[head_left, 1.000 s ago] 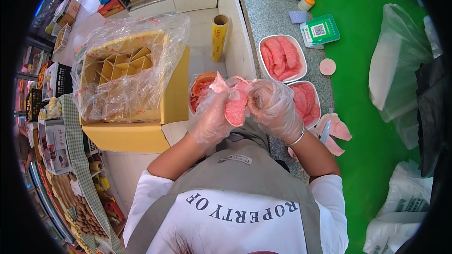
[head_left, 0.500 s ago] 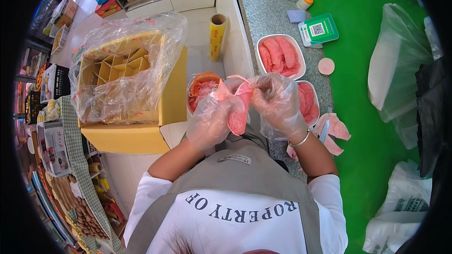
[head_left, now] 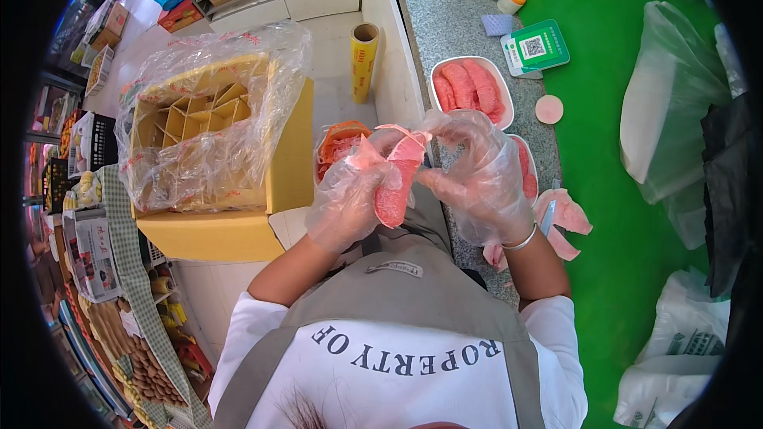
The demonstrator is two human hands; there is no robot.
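Observation:
My left hand, in a clear plastic glove, is closed around a pink pomelo segment whose pale membrane is partly folded back at the top. My right hand, also gloved, is beside the segment's right side. Its thumb and fingers are apart, with nothing visible between them. Below my hands, an orange bag-lined bin contains pink membrane scraps. A white tray of peeled pomelo segments is on the stone counter, and a second tray is partly hidden by my right hand.
Pomelo rind pieces and a knife lie right of my right wrist. A divided cardboard box stands left, beside a yellow film roll. A green code stand, orange-lidded jar and plastic bags are at the right.
My right hand has opened from a pinch at the membrane, its thumb moving down and away from its fingers. My left hand, still holding the pomelo segment, has shifted slightly left.

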